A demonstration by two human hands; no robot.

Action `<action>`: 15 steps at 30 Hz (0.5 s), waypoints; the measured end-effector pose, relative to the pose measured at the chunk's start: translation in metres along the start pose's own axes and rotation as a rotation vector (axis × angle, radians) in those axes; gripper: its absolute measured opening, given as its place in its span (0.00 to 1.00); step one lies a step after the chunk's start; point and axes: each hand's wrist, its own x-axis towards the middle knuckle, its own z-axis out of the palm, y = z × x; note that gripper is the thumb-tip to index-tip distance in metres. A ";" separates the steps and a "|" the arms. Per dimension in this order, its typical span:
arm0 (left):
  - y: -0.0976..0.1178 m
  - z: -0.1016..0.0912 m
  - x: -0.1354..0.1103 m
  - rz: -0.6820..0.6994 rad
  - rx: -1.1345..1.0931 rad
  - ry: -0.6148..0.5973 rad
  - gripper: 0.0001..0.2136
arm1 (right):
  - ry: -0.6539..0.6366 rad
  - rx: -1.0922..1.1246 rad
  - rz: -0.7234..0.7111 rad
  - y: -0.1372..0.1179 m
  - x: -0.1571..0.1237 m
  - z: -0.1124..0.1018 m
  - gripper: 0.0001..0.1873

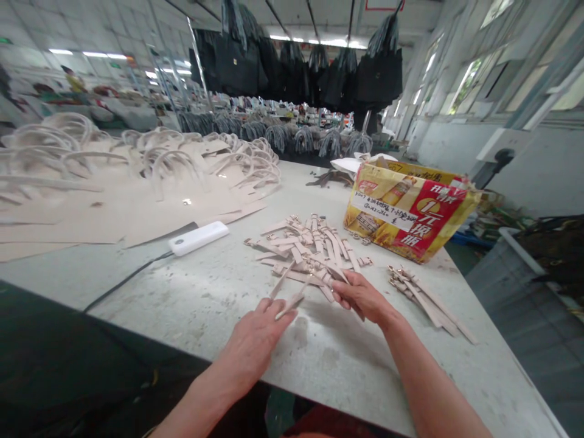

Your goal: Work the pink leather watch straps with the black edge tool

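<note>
My left hand [258, 337] rests on the grey table [205, 292] with its fingers closed on the near ends of two thin beige straps [292, 295]. My right hand [362, 297] is closed on the strap ends at the near edge of a loose pile of beige straps with metal buckles [310, 249]. The two hands are a short way apart, right in front of that pile. A smaller bundle of finished-looking straps [424, 295] lies to the right of my right hand.
A yellow and red cardboard box [408, 210] stands behind the pile at the right. A white rectangular device [198, 237] with a dark cable lies to the left. Beige bag panels with handles [137, 176] cover the far left. Black bags [296, 67] hang overhead.
</note>
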 end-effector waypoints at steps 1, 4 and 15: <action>0.001 -0.002 0.003 0.065 0.037 -0.007 0.21 | 0.014 -0.006 -0.031 -0.001 0.000 -0.002 0.30; 0.006 -0.002 0.009 0.253 0.098 -0.007 0.10 | 0.055 -0.081 -0.078 0.000 0.001 -0.001 0.33; -0.019 0.023 -0.001 0.387 0.114 0.252 0.11 | -0.067 -0.879 -0.166 0.020 0.011 0.042 0.09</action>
